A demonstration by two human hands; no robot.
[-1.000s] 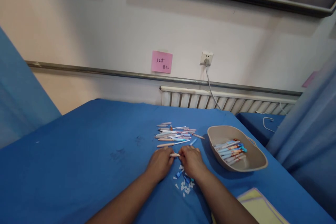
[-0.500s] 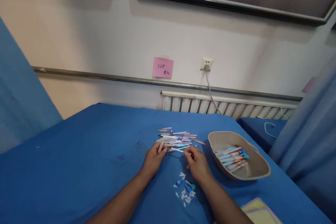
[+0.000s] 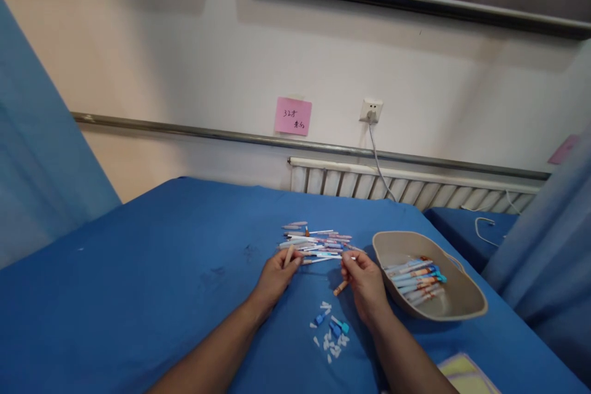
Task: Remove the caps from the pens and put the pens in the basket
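Observation:
My left hand (image 3: 276, 274) is closed around a pale beige pen barrel (image 3: 289, 255), which points up between thumb and finger. My right hand (image 3: 364, 277) pinches a thin white pen refill (image 3: 332, 257); one end disappears under the fingertips. Beneath the right hand is an orange-brown pen part (image 3: 340, 288); whether the curled fingers hold it, I cannot tell. Just beyond both hands lies a loose pile of pen parts (image 3: 318, 240), with white sticks and pink and pale blue barrels. Nearer me are small white cone tips (image 3: 333, 348) and several blue and teal caps (image 3: 321, 317).
To the right stands a beige plastic basket (image 3: 466, 295) holding several pens (image 3: 418, 280). A yellow cloth or paper (image 3: 464, 375) lies at the near right edge of the blue-covered table (image 3: 184, 271). Blue curtains (image 3: 41, 135) flank both sides; a radiator (image 3: 341, 181) runs behind.
My right hand has shifted right, away from the left hand, with the white refill. The orange-brown part beneath it now shows more. The camera view has turned slightly.

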